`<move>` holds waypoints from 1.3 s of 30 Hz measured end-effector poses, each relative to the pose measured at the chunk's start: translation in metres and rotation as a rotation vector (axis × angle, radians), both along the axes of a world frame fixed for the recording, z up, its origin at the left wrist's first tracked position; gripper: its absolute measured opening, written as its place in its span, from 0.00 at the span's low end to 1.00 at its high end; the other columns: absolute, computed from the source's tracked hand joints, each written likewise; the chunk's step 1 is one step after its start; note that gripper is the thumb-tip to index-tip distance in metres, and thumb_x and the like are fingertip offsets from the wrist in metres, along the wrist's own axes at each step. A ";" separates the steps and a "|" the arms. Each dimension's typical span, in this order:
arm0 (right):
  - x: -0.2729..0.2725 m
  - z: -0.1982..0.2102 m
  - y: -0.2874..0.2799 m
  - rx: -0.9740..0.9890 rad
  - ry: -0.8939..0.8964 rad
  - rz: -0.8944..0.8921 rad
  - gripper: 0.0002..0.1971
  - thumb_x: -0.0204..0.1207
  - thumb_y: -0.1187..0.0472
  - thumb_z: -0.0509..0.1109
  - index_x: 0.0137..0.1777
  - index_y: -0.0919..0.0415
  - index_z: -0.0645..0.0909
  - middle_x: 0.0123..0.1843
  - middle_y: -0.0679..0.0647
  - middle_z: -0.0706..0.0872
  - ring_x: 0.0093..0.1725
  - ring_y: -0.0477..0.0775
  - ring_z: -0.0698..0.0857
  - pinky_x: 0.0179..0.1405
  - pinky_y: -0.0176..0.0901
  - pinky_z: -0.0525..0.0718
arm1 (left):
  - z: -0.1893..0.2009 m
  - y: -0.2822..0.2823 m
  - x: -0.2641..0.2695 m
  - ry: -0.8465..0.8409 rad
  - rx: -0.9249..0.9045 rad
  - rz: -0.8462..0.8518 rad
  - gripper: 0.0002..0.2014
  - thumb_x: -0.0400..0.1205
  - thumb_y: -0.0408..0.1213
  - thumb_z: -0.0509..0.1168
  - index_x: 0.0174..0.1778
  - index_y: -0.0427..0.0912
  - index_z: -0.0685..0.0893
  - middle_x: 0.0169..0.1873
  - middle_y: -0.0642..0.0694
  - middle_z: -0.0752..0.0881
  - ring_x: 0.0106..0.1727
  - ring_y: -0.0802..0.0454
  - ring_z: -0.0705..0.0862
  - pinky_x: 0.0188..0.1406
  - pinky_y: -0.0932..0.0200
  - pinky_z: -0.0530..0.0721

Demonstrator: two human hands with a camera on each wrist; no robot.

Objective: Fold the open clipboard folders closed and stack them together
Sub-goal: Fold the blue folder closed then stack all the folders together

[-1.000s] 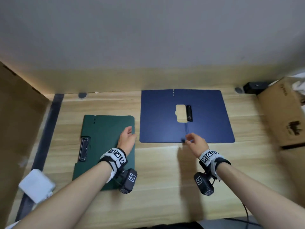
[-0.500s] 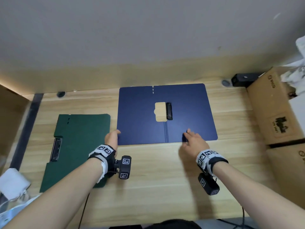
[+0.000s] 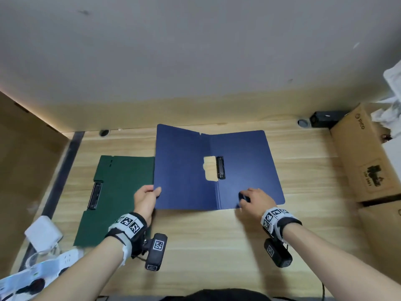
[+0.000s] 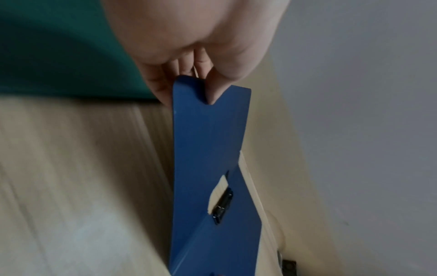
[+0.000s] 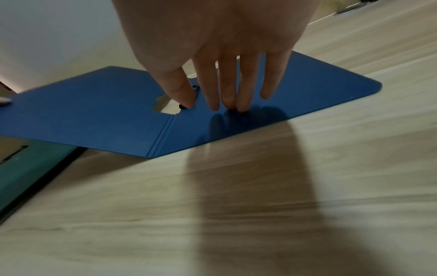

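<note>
We were mid-fold on the blue folder [image 3: 217, 168]: left hand [image 3: 145, 199] pinched its left cover's near corner, lifted; right hand [image 3: 256, 199], fingers straight, pressed the right half onto the tabletop [image 3: 217, 246]. Next: swing the cover over, then stack with the green folder [image 3: 121, 192].

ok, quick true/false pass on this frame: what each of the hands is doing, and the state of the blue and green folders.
1. The left hand pinches the blue folder at its left flap's near corner. True.
2. The right hand grips the folder's black clip. False: its straight fingers press the right half flat, nearer the person than the clip.
3. The blue folder lies fully flat and open. False: its left flap is raised off the desk.
4. The green folder is folded closed, left of the blue one. True.
5. The blue folder is stacked on the green one. False: only the raised flap's edge overhangs it.
</note>
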State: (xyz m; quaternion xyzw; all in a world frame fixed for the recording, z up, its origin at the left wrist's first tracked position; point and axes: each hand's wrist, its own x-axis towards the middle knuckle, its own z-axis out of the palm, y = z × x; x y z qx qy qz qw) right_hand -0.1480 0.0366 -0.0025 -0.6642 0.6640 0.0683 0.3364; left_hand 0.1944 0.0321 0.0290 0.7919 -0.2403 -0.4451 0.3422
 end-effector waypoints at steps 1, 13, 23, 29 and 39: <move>0.007 0.000 0.001 0.001 -0.017 0.020 0.14 0.73 0.52 0.59 0.54 0.52 0.83 0.53 0.53 0.84 0.56 0.59 0.81 0.50 0.50 0.83 | 0.011 0.001 0.003 -0.020 -0.042 -0.019 0.05 0.79 0.31 0.69 0.49 0.36 0.84 0.52 0.35 0.89 0.56 0.36 0.87 0.65 0.37 0.82; 0.057 -0.004 0.004 0.096 -0.173 0.118 0.24 0.74 0.53 0.61 0.71 0.46 0.76 0.65 0.52 0.86 0.66 0.58 0.82 0.62 0.49 0.81 | 0.095 0.005 -0.019 -0.076 -0.285 -0.431 0.06 0.77 0.31 0.68 0.41 0.40 0.77 0.36 0.38 0.85 0.37 0.47 0.84 0.40 0.47 0.82; 0.000 0.004 -0.016 0.021 -0.383 -0.221 0.21 0.77 0.48 0.65 0.67 0.54 0.82 0.61 0.55 0.89 0.61 0.56 0.87 0.69 0.52 0.79 | 0.090 -0.010 -0.104 -0.024 -0.271 -0.664 0.08 0.81 0.47 0.67 0.48 0.47 0.81 0.40 0.50 0.87 0.39 0.55 0.83 0.41 0.51 0.85; -0.029 -0.002 -0.014 -0.069 -0.552 -0.557 0.23 0.78 0.37 0.52 0.54 0.46 0.83 0.59 0.58 0.89 0.56 0.62 0.88 0.66 0.60 0.80 | 0.051 -0.015 -0.112 -0.001 -0.166 -0.665 0.05 0.83 0.40 0.64 0.52 0.47 0.82 0.45 0.48 0.85 0.44 0.52 0.85 0.38 0.51 0.84; -0.018 -0.033 0.000 -0.032 -0.447 -0.556 0.36 0.76 0.59 0.67 0.83 0.58 0.58 0.79 0.56 0.75 0.75 0.59 0.78 0.76 0.60 0.72 | -0.036 -0.001 -0.073 0.032 0.267 -0.520 0.31 0.79 0.30 0.68 0.79 0.36 0.67 0.74 0.38 0.76 0.73 0.42 0.77 0.71 0.50 0.76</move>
